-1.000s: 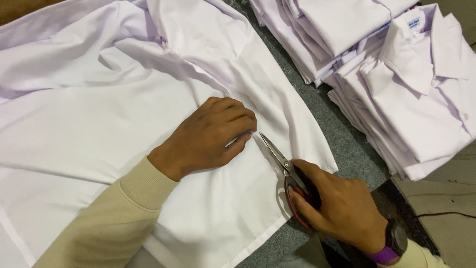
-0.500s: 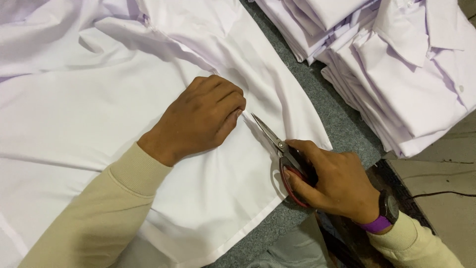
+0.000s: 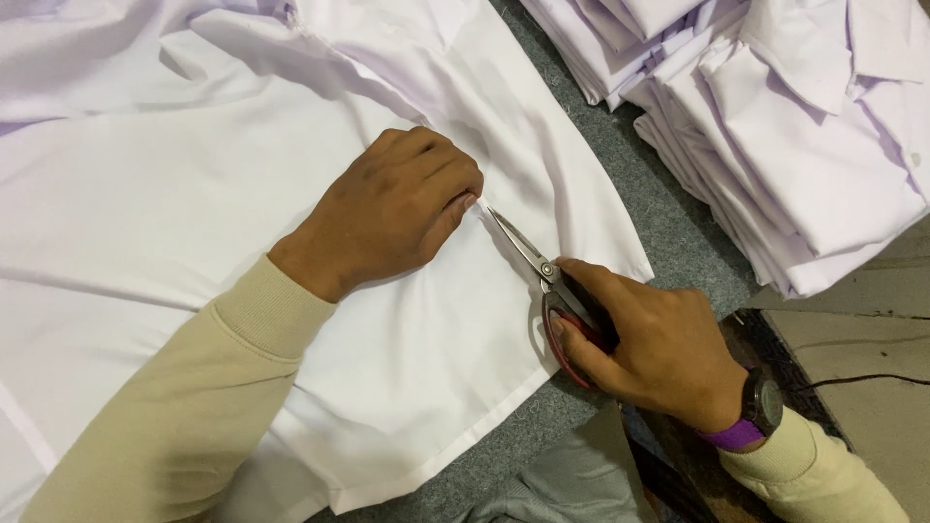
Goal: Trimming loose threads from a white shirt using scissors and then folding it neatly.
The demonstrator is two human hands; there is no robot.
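The left hand [image 3: 402,208] presses flat, fingers together, pinning the white shirt [image 3: 174,223] spread on the grey tabletop [image 3: 668,232] so it stays taut, while the right hand [image 3: 649,339] clamps scissors [image 3: 542,266] whose tips meet its fingertips.

Left hand [image 3: 402,208] curled, knuckles up (palm down); right hand [image 3: 649,334] gripping.

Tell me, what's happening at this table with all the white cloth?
A person in a beige long-sleeved top is working on a white shirt spread flat over a grey felt-like tabletop. The left hand presses the fabric down, fingers curled at a fold. The right hand grips red-handled metal scissors, blades nearly closed, tips pointing at the left fingertips. A stack of folded white shirts sits at the upper right.
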